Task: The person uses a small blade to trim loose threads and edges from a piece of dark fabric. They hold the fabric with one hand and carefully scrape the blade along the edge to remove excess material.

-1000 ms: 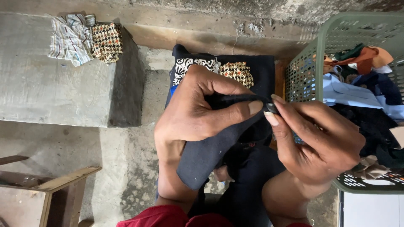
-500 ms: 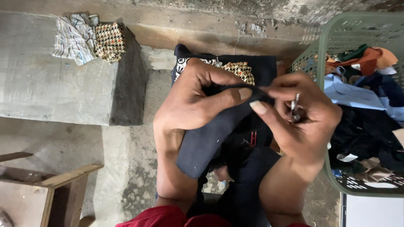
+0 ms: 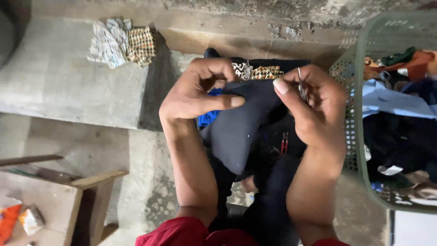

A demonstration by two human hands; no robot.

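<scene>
At nine o'clock, a wooden stool [image 3: 77, 191] low in the corner; at eleven, a folded patterned cloth [image 3: 122, 43] lying on a concrete ledge [image 3: 59, 86]. Near centre, the left hand [image 3: 195, 93], thumb and curled fingers pinched shut on the upper edge of a dark garment [image 3: 239, 127] draped down over the lap. Just to its right, at one o'clock, the right hand [image 3: 314, 107], fingers closed narrowly around a small metal tool [image 3: 300, 84], touching the same edge. At three o'clock, a green laundry basket [image 3: 353, 132] full of mixed clothes.
</scene>
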